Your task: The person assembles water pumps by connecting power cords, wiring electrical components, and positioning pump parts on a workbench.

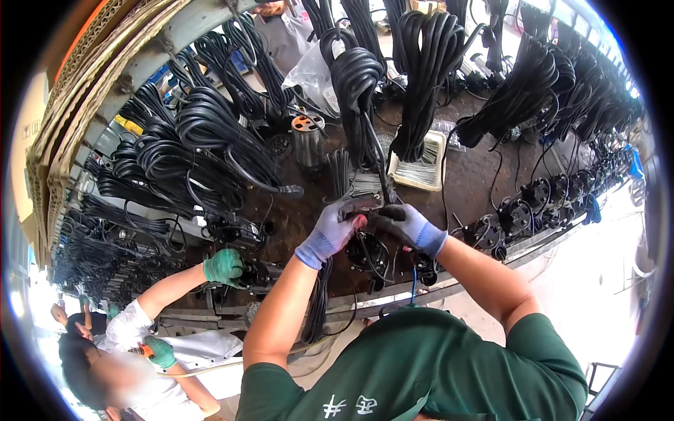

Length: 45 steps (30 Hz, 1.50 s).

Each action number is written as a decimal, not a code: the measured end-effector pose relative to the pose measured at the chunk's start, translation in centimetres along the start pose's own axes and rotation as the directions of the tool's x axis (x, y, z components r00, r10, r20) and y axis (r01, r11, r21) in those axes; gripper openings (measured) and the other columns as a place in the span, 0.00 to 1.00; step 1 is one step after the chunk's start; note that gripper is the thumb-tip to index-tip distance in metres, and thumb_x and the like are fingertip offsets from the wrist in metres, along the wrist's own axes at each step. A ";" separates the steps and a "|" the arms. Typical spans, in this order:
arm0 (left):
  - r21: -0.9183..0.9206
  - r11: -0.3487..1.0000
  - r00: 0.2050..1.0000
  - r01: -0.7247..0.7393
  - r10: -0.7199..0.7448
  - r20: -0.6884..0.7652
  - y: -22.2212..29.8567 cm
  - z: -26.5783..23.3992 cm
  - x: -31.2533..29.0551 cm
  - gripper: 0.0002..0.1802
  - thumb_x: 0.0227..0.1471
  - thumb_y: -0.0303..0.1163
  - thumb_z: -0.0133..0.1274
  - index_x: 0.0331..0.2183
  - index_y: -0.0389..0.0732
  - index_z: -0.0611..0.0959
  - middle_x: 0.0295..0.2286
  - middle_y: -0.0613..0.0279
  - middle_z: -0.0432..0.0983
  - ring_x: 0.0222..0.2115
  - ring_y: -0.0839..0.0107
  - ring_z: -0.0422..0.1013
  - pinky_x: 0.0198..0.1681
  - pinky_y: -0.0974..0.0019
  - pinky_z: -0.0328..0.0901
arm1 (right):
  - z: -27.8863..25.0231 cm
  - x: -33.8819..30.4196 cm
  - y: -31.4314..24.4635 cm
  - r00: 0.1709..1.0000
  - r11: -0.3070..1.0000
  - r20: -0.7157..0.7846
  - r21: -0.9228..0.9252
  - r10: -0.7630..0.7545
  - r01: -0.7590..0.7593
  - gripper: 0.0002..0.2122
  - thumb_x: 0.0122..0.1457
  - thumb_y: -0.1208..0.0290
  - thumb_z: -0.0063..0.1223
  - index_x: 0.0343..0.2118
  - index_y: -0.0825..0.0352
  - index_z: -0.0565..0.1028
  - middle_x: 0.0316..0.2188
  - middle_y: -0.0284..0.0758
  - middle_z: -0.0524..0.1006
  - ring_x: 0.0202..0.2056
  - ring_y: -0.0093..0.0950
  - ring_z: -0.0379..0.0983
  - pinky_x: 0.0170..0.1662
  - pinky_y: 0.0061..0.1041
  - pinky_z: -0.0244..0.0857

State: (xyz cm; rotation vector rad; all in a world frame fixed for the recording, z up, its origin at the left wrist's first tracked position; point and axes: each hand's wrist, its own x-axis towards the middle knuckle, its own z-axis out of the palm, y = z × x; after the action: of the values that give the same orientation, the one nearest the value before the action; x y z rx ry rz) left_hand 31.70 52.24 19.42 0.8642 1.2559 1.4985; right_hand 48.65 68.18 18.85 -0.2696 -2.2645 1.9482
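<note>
A: Item, step in hand?
B: Left hand (330,231) and right hand (407,226), fingers curled shut on a dark tool (359,205) above the round black unit (366,251) on the bench (477,175).
A: Next?
B: Likely a steady squeeze on the cable (372,151).

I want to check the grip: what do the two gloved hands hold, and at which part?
The left hand and the right hand grip a small dark part by its two ends, above a round black unit.
</note>
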 end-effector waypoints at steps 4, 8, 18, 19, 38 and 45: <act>0.189 0.982 0.998 0.022 -0.034 0.056 -0.8 0.4 -0.1 0.30 0.58 0.14 0.50 0.61 0.41 0.71 0.49 0.68 0.75 0.41 0.82 0.70 0.46 0.79 0.66 | 0.3 -0.6 -2.4 0.994 0.994 -0.024 0.028 0.107 -0.106 0.16 0.64 0.67 0.55 0.51 0.71 0.76 0.37 0.41 0.82 0.38 0.26 0.77 0.44 0.29 0.71; 0.020 0.997 0.984 0.080 -0.076 -0.162 -3.4 1.0 1.4 0.30 0.59 0.15 0.45 0.63 0.39 0.69 0.49 0.67 0.74 0.46 0.79 0.70 0.52 0.77 0.63 | 0.4 -1.0 0.4 0.961 0.800 -0.040 -0.564 -0.274 0.205 0.24 0.58 0.69 0.53 0.58 0.67 0.67 0.47 0.52 0.76 0.47 0.48 0.75 0.50 0.40 0.70; 0.575 0.816 0.695 0.046 0.388 -0.606 -12.3 -22.3 13.8 0.30 0.50 0.29 0.63 0.55 0.37 0.75 0.49 0.45 0.73 0.49 0.54 0.71 0.51 0.60 0.67 | 3.5 -2.0 0.1 0.996 0.714 -0.080 -0.699 -0.034 -0.031 0.24 0.55 0.58 0.60 0.50 0.66 0.70 0.41 0.46 0.74 0.41 0.48 0.77 0.43 0.44 0.72; 0.624 0.768 0.631 0.141 0.416 -0.655 -11.9 -25.3 14.5 0.35 0.48 0.36 0.66 0.57 0.40 0.74 0.52 0.41 0.71 0.52 0.47 0.69 0.55 0.55 0.65 | 4.0 -1.8 0.8 0.993 0.741 -0.082 -0.671 -0.086 0.008 0.22 0.55 0.58 0.60 0.49 0.65 0.70 0.40 0.47 0.74 0.40 0.48 0.77 0.42 0.44 0.72; 0.835 -0.042 0.823 0.549 0.201 -0.531 -0.7 -24.5 21.5 0.37 0.46 0.41 0.66 0.57 0.49 0.72 0.49 0.48 0.73 0.53 0.49 0.71 0.55 0.53 0.68 | 2.8 -2.6 2.1 0.981 0.770 -0.182 -0.635 -0.072 -0.061 0.21 0.55 0.58 0.61 0.47 0.65 0.71 0.36 0.46 0.75 0.36 0.48 0.77 0.38 0.44 0.72; 0.885 0.133 0.803 0.447 0.376 -0.462 -5.7 -25.8 17.6 0.46 0.30 0.38 0.77 0.52 0.39 0.74 0.51 0.40 0.67 0.49 0.45 0.70 0.51 0.54 0.69 | 2.7 -2.5 1.7 0.976 0.785 -0.205 -0.616 -0.080 -0.065 0.19 0.54 0.60 0.64 0.44 0.65 0.74 0.36 0.45 0.76 0.36 0.47 0.77 0.38 0.41 0.72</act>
State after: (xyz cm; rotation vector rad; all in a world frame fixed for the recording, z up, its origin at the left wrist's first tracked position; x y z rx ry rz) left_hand 3.93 61.61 7.17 1.1477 2.9728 0.5847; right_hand 50.55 65.26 16.76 -0.5136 -2.6585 1.0239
